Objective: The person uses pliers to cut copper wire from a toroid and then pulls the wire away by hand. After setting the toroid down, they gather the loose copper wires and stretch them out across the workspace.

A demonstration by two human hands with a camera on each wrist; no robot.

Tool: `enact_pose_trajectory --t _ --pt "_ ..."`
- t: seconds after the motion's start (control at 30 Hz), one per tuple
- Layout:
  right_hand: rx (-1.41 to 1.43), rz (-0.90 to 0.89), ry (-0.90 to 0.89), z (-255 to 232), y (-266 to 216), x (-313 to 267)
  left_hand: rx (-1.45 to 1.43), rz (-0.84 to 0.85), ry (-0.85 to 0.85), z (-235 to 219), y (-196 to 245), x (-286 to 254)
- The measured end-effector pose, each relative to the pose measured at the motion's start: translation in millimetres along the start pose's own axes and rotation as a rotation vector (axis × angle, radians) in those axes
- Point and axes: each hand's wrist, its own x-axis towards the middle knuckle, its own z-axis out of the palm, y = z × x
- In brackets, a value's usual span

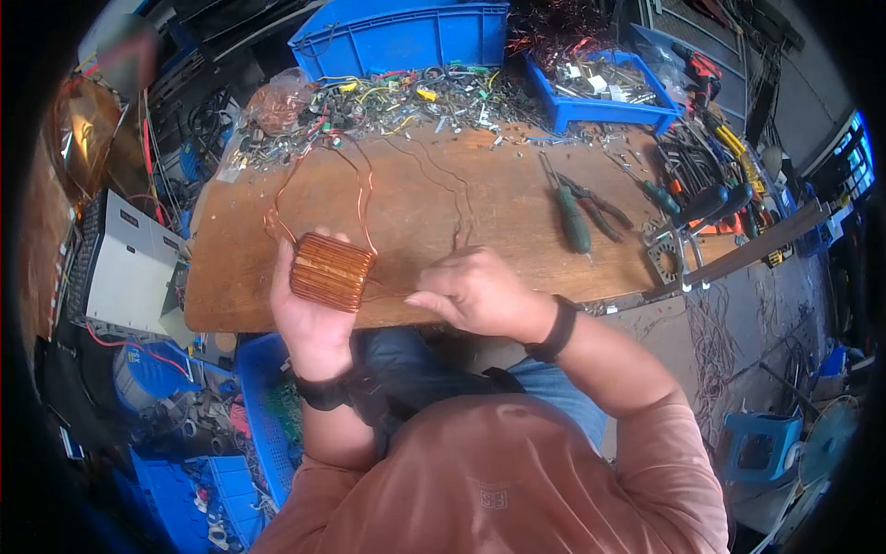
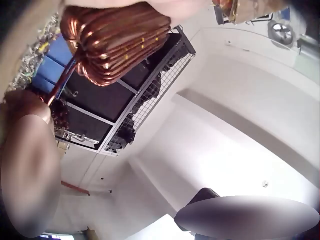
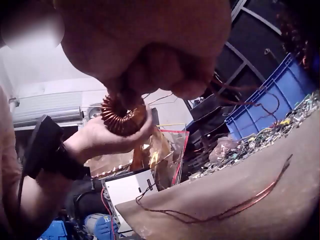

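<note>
A ring-shaped coil [image 1: 330, 272] wound with thick copper wire lies in my left hand [image 1: 312, 325], held just over the table's front edge. In the right wrist view the left hand's fingers curl round the coil [image 3: 116, 119]. The left wrist view shows its glossy windings [image 2: 117, 45] close up. Two bent copper leads [image 1: 366, 198] stretch from the coil toward the back of the table. My right hand [image 1: 482, 291], to the right of the coil, has curled fingers gripping a thin copper wire [image 3: 245, 89], whose doubled length [image 1: 459, 198] runs away across the table.
A screwdriver [image 1: 572, 220] and pliers [image 1: 600, 208] lie right of the wire. Scrap pieces [image 1: 406, 100] pile along the back before a blue crate [image 1: 397, 42]. A smaller blue tray [image 1: 614, 113] stands back right, with a clamp-like metal tool [image 1: 688, 249] at the right edge.
</note>
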Motion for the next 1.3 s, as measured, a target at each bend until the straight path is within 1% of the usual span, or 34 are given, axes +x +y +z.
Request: enact_pose_trajectory --t 0.07,0.1,0.17,0.27,0.37,0.4,0.5,0.6,0.7,0.8,0.9,0.93,1.03,1.13,1.23,1.27,1.3 --pt "0.018 -0.014 0.031 6 2 4 0.016 0.037 0.041 0 1 2" --pt "0.026 -0.021 0.046 8 2 7 0.004 0.046 0.018 1 -1 3" --pt "0.027 -0.020 0.021 11 0 13 -0.020 0.063 -0.020 2 -4 0" --pt "0.083 0.003 0.022 18 1 16 -0.044 -0.037 -0.019 8 -19 -5" --pt "0.121 0.011 0.059 19 4 14 -0.115 -0.041 -0.007 10 -28 -5" --pt "0.128 0.013 0.080 20 4 12 -0.127 0.017 0.008 12 -31 -6" --pt "0.139 0.059 0.040 13 -1 10 0.039 0.117 0.054 14 -30 -5" --pt "0.151 0.025 0.049 11 -5 11 0.100 0.120 0.141 12 -24 -4" --pt "0.140 0.031 -0.067 9 -2 10 0.120 0.068 0.026 8 -12 -5" --pt "0.212 -0.157 -0.037 2 9 8 0.055 -0.049 -0.049 5 7 -5" --pt "0.146 -0.215 -0.166 -16 9 14 0.039 -0.043 -0.064 4 15 -7" --pt "0.142 -0.237 -0.170 -19 8 18 0.060 -0.027 -0.095 4 16 -6" --pt "0.115 -0.163 -0.260 -21 4 21 0.001 -0.035 -0.141 0 21 -6" --pt "-0.120 -0.112 -0.225 -15 -2 27 0.048 0.153 -0.048 -10 34 -8" --pt "-0.338 0.003 -0.161 -1 -1 44 0.036 0.388 -0.010 0 35 -14" --pt "-0.394 0.006 -0.172 2 -6 50 0.067 0.437 0.028 1 38 -15" --pt "-0.373 -0.030 -0.111 8 -8 54 0.097 0.487 0.065 2 41 -16"
